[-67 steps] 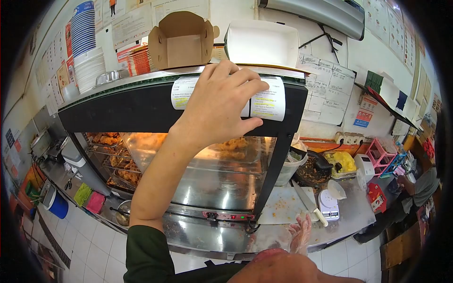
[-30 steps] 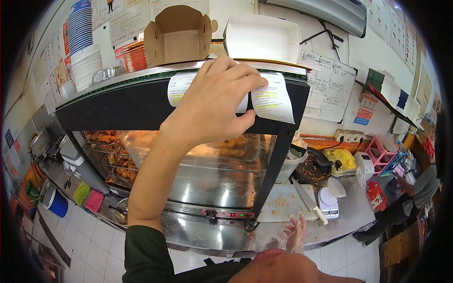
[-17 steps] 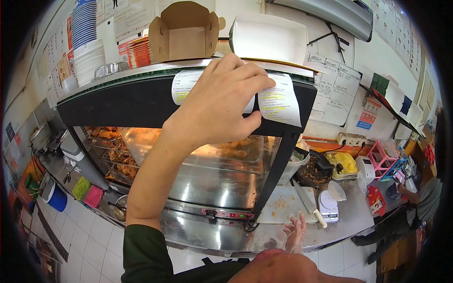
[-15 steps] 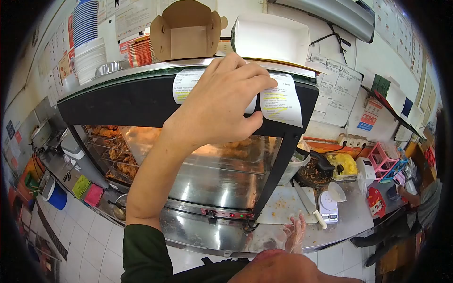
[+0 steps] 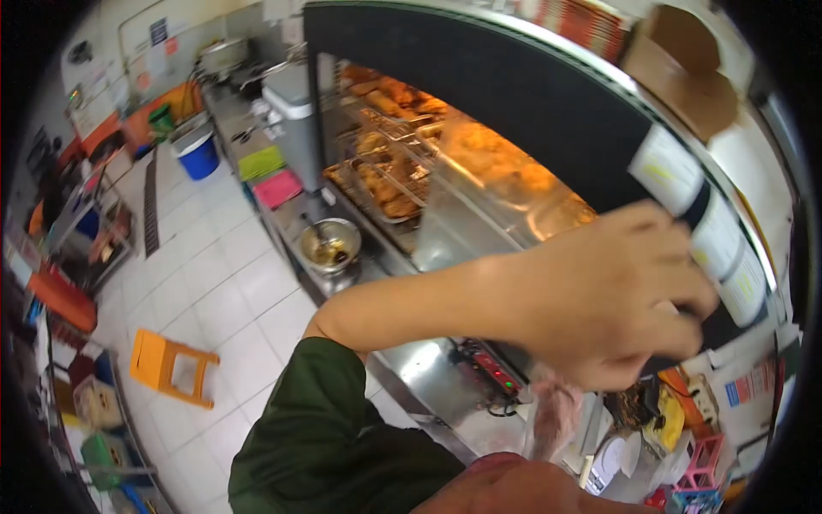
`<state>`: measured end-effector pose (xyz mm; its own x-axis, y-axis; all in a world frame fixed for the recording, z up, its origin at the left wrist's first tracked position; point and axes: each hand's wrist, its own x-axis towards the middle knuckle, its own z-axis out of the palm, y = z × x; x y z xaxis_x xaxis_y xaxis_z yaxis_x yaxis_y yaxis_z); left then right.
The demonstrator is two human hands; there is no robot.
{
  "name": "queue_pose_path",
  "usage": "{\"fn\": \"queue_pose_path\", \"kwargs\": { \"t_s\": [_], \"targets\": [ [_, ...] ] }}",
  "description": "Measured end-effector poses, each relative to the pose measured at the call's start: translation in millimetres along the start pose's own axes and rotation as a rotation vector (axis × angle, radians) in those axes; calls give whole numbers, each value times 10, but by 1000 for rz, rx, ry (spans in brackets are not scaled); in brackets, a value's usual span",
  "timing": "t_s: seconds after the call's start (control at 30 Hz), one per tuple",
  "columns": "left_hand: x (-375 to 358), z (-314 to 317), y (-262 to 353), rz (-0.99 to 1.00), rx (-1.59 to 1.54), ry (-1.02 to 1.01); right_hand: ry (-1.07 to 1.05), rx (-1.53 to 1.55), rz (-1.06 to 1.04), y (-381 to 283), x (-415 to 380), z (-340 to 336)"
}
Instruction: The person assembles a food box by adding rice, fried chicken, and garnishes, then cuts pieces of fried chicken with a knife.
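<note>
Tiled kitchen floor, heated food cabinet [image 5: 445,163] at 12 o'clock. Left hand [image 5: 599,295] raised, fingers together on the right order slip [image 5: 728,265] stuck to the black panel at 3 o'clock (frame blurred). Right hand [image 5: 552,411], gloved, low; grip unclear. Step: handling slip; next calls for a firm pinch

The left hand [image 5: 612,295] is raised against the warmer's upper panel [image 5: 514,94], fingertips beside two paper slips [image 5: 668,167] stuck there. Below the forearm, trays of fried food [image 5: 390,171] sit inside the warmer. Under the left hand, the gloved right hand [image 5: 555,411] hangs above the counter [image 5: 428,377]; a bowl [image 5: 330,244] lies further left
</note>
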<state>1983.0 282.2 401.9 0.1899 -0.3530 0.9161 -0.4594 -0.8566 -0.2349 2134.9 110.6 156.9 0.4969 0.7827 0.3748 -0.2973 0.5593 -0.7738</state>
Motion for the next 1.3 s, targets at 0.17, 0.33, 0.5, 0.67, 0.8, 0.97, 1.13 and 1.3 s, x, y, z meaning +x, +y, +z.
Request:
{"fn": "queue_pose_path", "kwargs": {
  "t_s": [0.17,0.33,0.5,0.67,0.8,0.97,1.13,1.3],
  "targets": [
    [-1515,-1157,351,-483,-618,-263,-420,-351,39,663,660,1211],
    [-3808,-2014,1165,-1354,-707,163,-659,-745,-150,1465,1614,2843],
    [-5750,-2134,2789,-2307,-360,792,-575,-1163,12,2475,2221,3288],
    [-6486,-1925,4002,-2868,-268,862,-221,-1448,106,3000,2846,3226],
    [-6663,-1782,4437,-3139,-353,837,-70,-1990,-562,3608,3381,2830],
    [-6717,-1870,4202,-3018,-398,973,-319,-1777,-20,3393,3552,3136],
    [-6724,-2106,3549,-2818,-330,1122,-41,-2112,-112,3280,3816,2606],
    [-6857,-2153,3338,-2771,-362,1121,46,-2061,-132,3183,3823,2546]
  ]
}}
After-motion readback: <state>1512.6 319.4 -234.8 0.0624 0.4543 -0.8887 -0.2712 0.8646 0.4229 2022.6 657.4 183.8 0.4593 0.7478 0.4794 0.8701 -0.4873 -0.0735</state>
